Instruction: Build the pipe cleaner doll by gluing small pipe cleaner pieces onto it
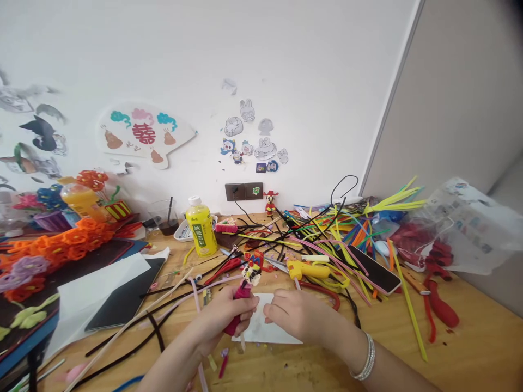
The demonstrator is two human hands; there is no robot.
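In the head view, the left hand [223,313] has its fingers wrapped round the small figure [244,292], above the surface [384,326] near the white sheet [267,331]; the right hand [300,316] has its fingers curled narrow, holding what I cannot tell; the figure looks light, soft and squashable, probably best gripped by its magenta body, sparing the decorated head.

Your left hand [231,311] covers part of the magenta-bodied figurine [247,277]. You cannot tell whether your right hand [295,314], hiding some of the white paper [265,326], pinches anything. Your view's left edge crops the orange flowers [75,245].
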